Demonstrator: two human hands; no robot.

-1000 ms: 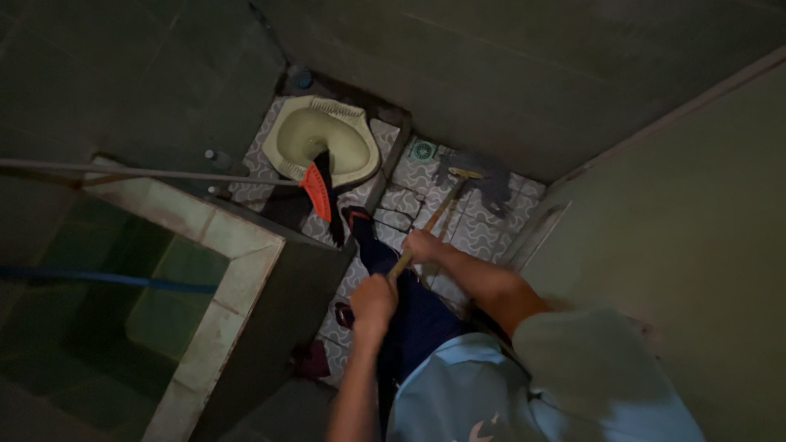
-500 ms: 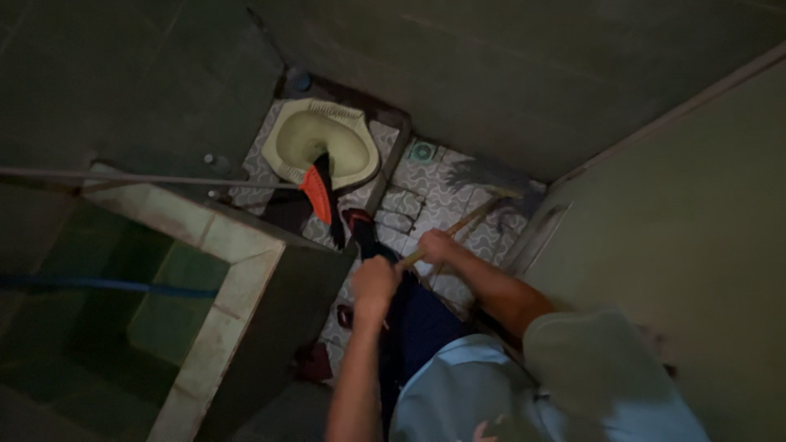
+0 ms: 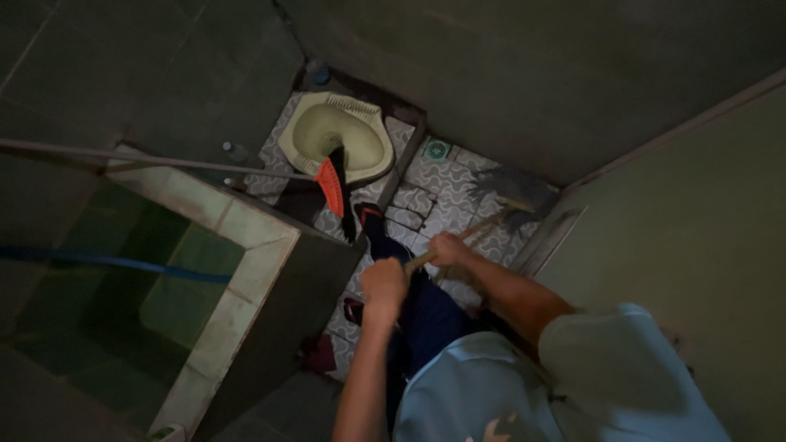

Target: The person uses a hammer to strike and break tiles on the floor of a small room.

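Patterned floor tiles (image 3: 446, 214) lay dim beside the squat toilet (image 3: 340, 135). Both hands, left hand (image 3: 385, 286) and right hand (image 3: 449, 248), had fingers wrapped tight around the broom (image 3: 491, 219), its bristles right of the toilet.

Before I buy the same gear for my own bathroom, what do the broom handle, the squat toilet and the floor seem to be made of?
The broom handle, gripped by the left hand and right hand, looks like bare wood or bamboo: tan, matte. The squat toilet seems glazed ceramic: pale, smooth, slightly shiny. The floor appears tiled: grout lines and a printed swirl pattern show.
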